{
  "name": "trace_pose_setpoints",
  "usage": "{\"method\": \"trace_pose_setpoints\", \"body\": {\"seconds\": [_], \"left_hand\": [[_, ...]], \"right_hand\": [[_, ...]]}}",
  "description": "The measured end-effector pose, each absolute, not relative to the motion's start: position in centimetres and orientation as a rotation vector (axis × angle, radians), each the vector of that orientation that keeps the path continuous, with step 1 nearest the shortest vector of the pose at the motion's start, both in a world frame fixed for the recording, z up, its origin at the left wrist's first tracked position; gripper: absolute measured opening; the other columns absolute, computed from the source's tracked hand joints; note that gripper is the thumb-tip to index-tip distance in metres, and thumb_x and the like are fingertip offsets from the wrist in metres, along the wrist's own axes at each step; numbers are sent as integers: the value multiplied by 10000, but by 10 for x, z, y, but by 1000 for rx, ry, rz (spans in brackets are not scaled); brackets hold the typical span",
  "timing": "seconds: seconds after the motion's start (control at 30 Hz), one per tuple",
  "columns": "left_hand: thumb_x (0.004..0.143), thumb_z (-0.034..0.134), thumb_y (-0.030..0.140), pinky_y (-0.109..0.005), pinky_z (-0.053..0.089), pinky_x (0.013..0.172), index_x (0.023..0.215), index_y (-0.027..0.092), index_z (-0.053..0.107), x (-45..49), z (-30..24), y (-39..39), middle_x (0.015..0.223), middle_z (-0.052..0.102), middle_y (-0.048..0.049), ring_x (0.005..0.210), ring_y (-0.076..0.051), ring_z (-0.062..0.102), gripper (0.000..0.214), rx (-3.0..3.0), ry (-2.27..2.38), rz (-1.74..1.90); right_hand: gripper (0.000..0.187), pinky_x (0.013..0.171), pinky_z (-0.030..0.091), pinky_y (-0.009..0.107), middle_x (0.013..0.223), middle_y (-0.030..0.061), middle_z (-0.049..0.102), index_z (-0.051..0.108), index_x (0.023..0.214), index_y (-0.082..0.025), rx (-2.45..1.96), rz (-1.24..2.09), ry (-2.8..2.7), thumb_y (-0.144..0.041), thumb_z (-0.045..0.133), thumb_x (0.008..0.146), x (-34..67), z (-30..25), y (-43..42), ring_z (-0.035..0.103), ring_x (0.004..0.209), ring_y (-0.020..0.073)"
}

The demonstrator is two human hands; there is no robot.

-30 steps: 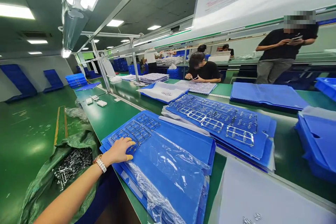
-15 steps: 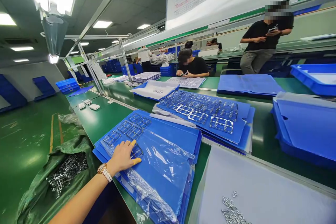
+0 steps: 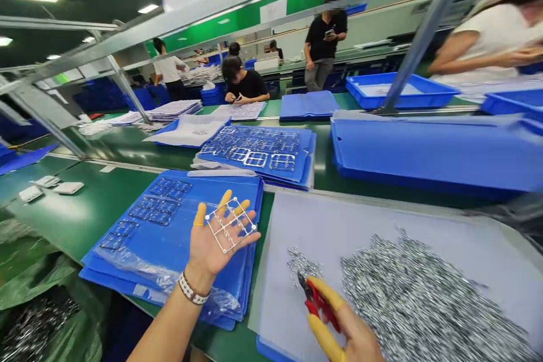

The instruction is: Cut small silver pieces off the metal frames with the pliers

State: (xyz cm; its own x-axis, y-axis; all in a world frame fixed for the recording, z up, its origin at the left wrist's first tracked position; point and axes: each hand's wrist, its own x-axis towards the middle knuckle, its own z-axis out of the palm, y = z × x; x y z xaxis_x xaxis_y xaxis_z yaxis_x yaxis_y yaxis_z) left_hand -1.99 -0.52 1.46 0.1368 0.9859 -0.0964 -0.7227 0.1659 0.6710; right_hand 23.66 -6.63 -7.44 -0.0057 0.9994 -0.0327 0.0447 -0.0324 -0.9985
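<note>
Frame, shiny rect. grid, on L hand.

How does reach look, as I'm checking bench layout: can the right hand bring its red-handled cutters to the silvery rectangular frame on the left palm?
Probably yes: the right hand with the cutters is nearby, nothing visible stands between them and the frame, and the left hand is open.

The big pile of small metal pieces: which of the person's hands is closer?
Right. The right hand is beside the pile, at its near left edge; the left hand is well left of it, over the blue sheets.
</note>
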Motion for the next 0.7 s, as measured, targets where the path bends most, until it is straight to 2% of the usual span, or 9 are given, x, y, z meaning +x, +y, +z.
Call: {"method": "trace_pose_setpoints", "body": {"seconds": [0.1,0.2,0.3,0.37,0.5,0.6,0.7], "left_hand": [[838,395,599,-607,368,955,1364,336,409,25,6,7,1336,523,-97,1255,-353,445,589,424,484,1218],[830,458,396,-592,380,956,1335,284,461,57,-10,10,1301,556,-100,1242,-343,463,517,356,441,1156],[769,501,281,-578,404,937,1303,262,499,76,-29,9,1260,586,-100,1204,-336,500,534,295,472,1095],[772,514,303,-570,420,922,1266,250,534,82,-40,8,1233,603,-103,1170,-330,529,497,236,511,1064],[836,480,504,-557,449,882,1235,228,561,84,-48,7,1193,621,-120,1122,-329,560,492,154,558,1041],[850,453,551,-554,462,858,1250,217,551,83,-45,6,1184,625,-131,1117,-340,562,530,138,557,1049],[869,442,526,-548,463,866,1262,194,543,83,-42,5,1209,614,-144,1126,-350,556,524,147,557,1059]], "right_hand": [[464,740,551,423,1068,103,685,668,1040,-247,-1122,1438,-625,-566,645,703,263,-67,-65,657,875,270],[333,715,548,468,1124,71,664,669,970,-284,-1020,1494,-149,-529,564,771,279,-58,-66,629,981,292],[338,647,535,419,1092,85,667,668,981,-257,-970,1545,-151,-501,579,765,278,-55,-71,632,855,256],[413,606,506,356,1013,92,677,645,1062,-226,-991,1549,-313,-489,629,745,269,-56,-73,597,734,204],[537,568,456,292,805,46,648,595,1160,-191,-1117,1459,-554,-461,703,709,251,-55,-67,516,637,153],[504,605,466,294,821,40,618,572,1188,-202,-1146,1274,-646,-491,620,777,246,-57,-60,513,670,152],[475,691,481,302,904,45,582,510,1259,-220,-1201,880,-875,-425,551,833,243,-70,-63,523,734,150]]}}
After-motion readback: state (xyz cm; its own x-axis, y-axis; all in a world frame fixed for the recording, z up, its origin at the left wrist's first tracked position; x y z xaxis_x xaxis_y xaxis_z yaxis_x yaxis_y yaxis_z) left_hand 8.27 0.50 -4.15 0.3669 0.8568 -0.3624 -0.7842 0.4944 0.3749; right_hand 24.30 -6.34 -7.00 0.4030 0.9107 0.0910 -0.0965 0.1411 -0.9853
